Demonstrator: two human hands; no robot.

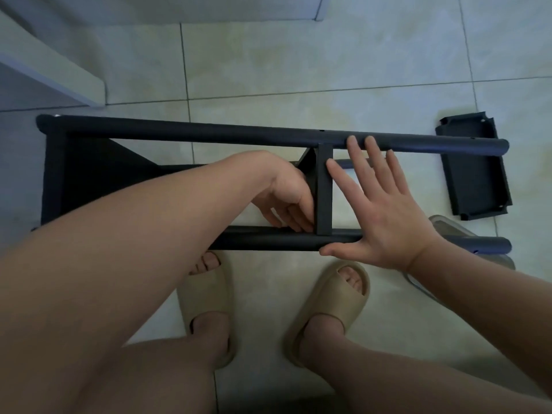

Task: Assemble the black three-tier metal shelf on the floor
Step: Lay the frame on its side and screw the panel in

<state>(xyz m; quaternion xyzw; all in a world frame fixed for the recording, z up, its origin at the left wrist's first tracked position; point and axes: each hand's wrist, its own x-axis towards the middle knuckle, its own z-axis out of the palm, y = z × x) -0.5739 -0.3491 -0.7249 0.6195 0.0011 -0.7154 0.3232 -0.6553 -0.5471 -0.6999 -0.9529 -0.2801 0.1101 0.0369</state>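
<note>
The black metal shelf frame [185, 134] lies on its side across the tiled floor, two long tubes running left to right. One tier is fixed at its left end [89, 171]. A middle tier [325, 192] stands edge-on between the tubes. My left hand [286, 195] reaches inside the frame, fingers curled against the left face of that middle tier near the near tube [268, 242]. My right hand [385, 201] lies flat with straight, spread fingers over the frame, to the right of the tier, thumb on the near tube. A loose black tier panel [475, 171] lies on the floor at the right.
My feet in beige slides [334, 312] stand just below the near tube. A grey slipper [454, 234] sits under the frame's right end. White furniture edges [59, 73] rise at the top left and along the top.
</note>
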